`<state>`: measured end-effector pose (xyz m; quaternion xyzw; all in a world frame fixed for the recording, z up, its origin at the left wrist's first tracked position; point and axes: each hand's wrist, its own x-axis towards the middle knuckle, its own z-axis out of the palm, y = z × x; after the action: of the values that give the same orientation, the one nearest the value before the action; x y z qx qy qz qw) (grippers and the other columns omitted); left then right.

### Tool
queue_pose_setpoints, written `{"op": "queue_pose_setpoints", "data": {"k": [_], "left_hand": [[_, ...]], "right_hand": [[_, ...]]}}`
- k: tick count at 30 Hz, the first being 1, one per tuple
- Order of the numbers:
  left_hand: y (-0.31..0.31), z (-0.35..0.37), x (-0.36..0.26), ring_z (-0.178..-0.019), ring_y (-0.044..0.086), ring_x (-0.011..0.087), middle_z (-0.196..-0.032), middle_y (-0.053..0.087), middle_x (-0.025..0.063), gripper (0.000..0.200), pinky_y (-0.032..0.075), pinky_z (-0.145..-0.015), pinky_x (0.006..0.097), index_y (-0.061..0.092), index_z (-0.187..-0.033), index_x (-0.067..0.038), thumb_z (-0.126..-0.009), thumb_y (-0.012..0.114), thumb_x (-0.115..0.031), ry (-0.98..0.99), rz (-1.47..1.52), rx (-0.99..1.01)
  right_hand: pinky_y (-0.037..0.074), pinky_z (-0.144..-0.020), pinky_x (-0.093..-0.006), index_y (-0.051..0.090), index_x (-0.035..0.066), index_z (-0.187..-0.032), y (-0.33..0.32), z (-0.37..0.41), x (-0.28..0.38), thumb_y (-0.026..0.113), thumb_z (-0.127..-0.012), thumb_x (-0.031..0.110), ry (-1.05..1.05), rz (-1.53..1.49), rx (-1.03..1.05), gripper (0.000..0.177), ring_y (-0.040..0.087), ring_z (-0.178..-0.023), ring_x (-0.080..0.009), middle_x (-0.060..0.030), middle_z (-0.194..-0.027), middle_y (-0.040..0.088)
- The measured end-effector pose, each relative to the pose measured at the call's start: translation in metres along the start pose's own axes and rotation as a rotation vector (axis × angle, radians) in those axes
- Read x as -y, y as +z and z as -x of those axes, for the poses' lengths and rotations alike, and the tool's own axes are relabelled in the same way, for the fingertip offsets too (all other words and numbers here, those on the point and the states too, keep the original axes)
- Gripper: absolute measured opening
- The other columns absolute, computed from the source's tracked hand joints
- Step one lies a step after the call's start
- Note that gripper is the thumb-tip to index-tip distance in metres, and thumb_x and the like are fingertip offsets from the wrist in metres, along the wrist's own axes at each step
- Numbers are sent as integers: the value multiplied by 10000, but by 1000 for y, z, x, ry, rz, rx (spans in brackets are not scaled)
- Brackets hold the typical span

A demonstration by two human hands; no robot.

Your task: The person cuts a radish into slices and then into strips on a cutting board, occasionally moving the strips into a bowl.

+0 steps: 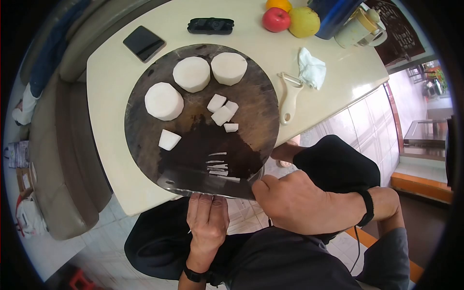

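Note:
A round dark cutting board [261, 106] lies on the cream table. My right hand [304, 203] is closed around the handle of a cleaver [208, 183], whose wide blade lies across the board's near edge. Fingers together, my left hand [208, 220] is at that near edge, beside the blade; its fingertips are partly hidden, and whatever they hold cannot be made out. Several thin white strips [217, 164] lie beyond the blade. Three thick white round pieces [164, 101] sit toward the board's far side. Smaller white chunks [221, 115] are near the middle, with another chunk [169, 139] at the left.
Beyond the board are a phone [144, 44], a black case [210, 26], a red apple [276, 20], a yellow-green fruit [304, 22], an orange, a blue container [338, 17] and a jug [356, 30]. A peeler [290, 99] and a white cloth [311, 68] lie right.

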<state>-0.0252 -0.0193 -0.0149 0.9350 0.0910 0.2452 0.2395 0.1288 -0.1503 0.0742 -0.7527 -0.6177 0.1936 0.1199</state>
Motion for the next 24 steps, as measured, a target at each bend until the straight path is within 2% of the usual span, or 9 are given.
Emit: {"op": "queue_pose_setpoints", "data": {"k": [6,14,24], "left_hand": [[-1,-4,-2,-943,627,413,-1040,641,208,303,505,-860,466,671,-984,97,-685,685,143,-7,5,7],[1,-3,-3,-948,620,406,-1048,640,205,295,503,-853,466,674,-966,88,-677,676,148,3,5,-3],[2,-3,-2,-891,614,391,-957,638,198,234,508,-805,439,665,-887,85,-664,667,153,1,-5,-44]], "right_hand": [[482,-442,-356,565,-46,-766,-2,6,3,648,-672,50,21,-25,24,157,634,-539,-277,-162,-662,594],[503,-470,-346,570,-50,-764,4,-8,4,677,-629,28,-10,2,25,189,653,-586,-271,-166,-667,599],[501,-494,-394,556,-67,-775,-3,5,4,653,-632,8,42,-101,36,189,653,-600,-319,-191,-681,611]]}}
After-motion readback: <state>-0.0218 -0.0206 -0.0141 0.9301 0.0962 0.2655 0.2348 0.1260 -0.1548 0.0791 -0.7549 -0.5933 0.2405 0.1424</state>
